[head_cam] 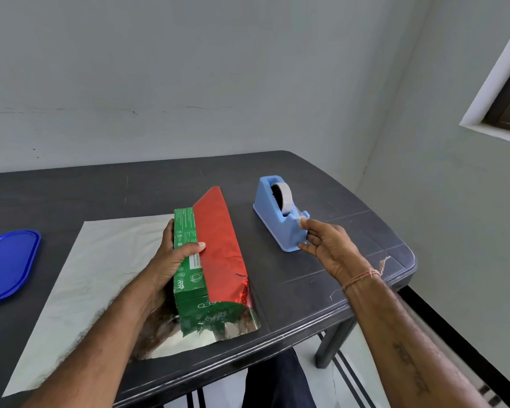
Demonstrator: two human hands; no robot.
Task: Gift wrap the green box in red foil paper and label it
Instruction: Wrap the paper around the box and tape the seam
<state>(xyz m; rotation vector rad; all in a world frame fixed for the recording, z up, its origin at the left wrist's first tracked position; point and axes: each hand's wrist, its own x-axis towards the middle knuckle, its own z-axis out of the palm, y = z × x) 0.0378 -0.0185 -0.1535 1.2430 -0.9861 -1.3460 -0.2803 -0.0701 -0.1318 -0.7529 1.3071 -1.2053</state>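
Currently, step in hand: one flap of foil is folded over the box and tape is being fetched, I judge.
Box: the long green printed cardboard box (186,254) lies on the sheet near the middle of the dark grey plastic counter (321,278), its length running from near to far.
Foil: the red foil wrapping sheet (218,240) lies silver side up, spreading left of the box; its right edge is turned up and over the box top, showing red. Its near end overhangs the box and mirrors the green print.
Left hand: the left hand (174,257) grips the box from the left, fingers clenched around the side and the thumb (198,246) pressing the red flap's edge down, probably so the fold does not spring open.
Right hand: the right hand (327,245) reaches to the near end of the pale blue plastic tape dispenser (280,219), fingers loosely spread and released; the fingertips (302,222) touch the tape end at the cutter.
Dispenser contents: a roll of pale tape (284,195) sits in its cradle.
Dispenser place: right of the box, apart from the foil, within reach of the free hand.
Other: a blue oval plastic lid (9,263) lies at the far left edge; no container belonging to it is visible.
Left to do: the remaining sides, both ends and the label.
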